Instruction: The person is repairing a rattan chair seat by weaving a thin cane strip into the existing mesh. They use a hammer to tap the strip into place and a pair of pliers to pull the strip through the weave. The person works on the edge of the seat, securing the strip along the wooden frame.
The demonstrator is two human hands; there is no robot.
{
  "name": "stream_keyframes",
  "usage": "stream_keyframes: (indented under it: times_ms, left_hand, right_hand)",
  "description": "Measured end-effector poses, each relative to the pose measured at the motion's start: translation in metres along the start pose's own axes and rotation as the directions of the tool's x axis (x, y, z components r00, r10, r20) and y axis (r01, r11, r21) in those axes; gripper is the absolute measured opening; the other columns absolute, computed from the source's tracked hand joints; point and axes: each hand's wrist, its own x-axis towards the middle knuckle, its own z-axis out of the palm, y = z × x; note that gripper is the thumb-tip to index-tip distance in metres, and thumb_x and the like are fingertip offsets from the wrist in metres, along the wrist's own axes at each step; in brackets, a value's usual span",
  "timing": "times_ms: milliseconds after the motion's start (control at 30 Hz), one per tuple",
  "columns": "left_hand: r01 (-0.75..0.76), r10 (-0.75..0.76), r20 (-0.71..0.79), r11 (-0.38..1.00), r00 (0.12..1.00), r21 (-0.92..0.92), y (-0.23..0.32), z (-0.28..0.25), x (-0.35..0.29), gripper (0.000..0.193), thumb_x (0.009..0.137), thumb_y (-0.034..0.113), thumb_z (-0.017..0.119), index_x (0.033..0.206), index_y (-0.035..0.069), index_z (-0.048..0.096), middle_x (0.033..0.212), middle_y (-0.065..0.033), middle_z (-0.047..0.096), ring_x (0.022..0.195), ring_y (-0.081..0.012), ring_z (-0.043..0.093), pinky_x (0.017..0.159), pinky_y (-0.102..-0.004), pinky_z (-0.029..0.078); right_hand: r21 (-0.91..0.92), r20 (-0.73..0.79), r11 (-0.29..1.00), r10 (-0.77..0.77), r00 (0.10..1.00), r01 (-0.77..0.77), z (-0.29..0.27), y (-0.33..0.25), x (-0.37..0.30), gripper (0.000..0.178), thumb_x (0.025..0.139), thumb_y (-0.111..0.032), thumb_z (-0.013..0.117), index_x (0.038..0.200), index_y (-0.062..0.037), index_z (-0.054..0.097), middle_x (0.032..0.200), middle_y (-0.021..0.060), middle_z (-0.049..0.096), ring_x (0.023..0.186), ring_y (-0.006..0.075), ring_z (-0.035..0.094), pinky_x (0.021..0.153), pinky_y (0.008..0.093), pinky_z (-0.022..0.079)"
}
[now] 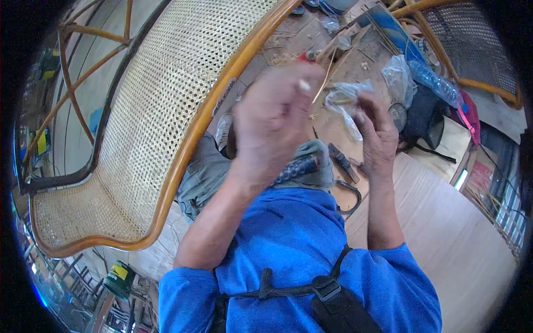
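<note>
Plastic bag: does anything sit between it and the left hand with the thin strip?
Nothing visible does. The right hand pinches the clear plastic bag, and the left hand, holding a thin cane strip, is raised just beside it, with only open space above the floor between them.

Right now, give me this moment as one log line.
left hand: raised, closed on a thin strip | right hand: on clear plastic bag | cane chair panel: at left | tools on floor

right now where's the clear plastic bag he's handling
In the head view, the clear plastic bag sits right of centre, pinched by the right hand, just right of the raised left hand and the thin cane strand.
</note>
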Motion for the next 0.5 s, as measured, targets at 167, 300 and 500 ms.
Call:
stream_keyframes:
  times_ms: [167, 300, 500]
  left_hand:
    - [-0.277, 0.315, -0.016, 0.856, 0.949, 0.437, 0.038, -0.044, 0.022, 0.017, 0.086, 0.0, 0.054, 0.101, 0.0, 0.063, 0.096, -0.0095, 0.064, 0.093, -0.0198, 0.058, 0.083, -0.0306, 0.046]
    - [-0.074, -0.028, 0.262, 0.925, 0.965, 0.371, 0.008, -0.035, -0.022, 0.018, 0.087, 0.006, 0.056, 0.103, 0.001, 0.062, 0.089, -0.0098, 0.063, 0.083, -0.0212, 0.06, 0.077, -0.0322, 0.048]
    - [0.829, -0.728, 0.44, 0.555, 0.525, -0.07, 0.0, -0.025, -0.053, 0.027, 0.092, 0.012, 0.051, 0.115, 0.0, 0.059, 0.087, -0.0049, 0.062, 0.072, -0.008, 0.056, 0.067, -0.0222, 0.047]
  right_hand:
    - [-0.674, 0.028, 0.72, 0.253, 0.967, -0.168, -0.101, 0.152, -0.065, 0.024, 0.082, -0.016, 0.063, 0.101, -0.0012, 0.061, 0.095, 0.0171, 0.061, 0.085, 0.025, 0.061, 0.076, 0.0334, 0.047]
    - [-0.835, 0.112, 0.536, -0.054, 0.992, 0.123, -0.057, 0.163, -0.089, 0.033, 0.077, -0.01, 0.063, 0.108, -0.0023, 0.057, 0.101, 0.0184, 0.058, 0.097, 0.0349, 0.054, 0.085, 0.0407, 0.043]
    - [-0.778, 0.087, 0.615, -0.095, 0.992, 0.127, -0.062, 0.151, -0.095, 0.041, 0.073, -0.004, 0.061, 0.112, -0.0011, 0.051, 0.095, 0.0179, 0.055, 0.095, 0.0364, 0.052, 0.086, 0.0424, 0.042]
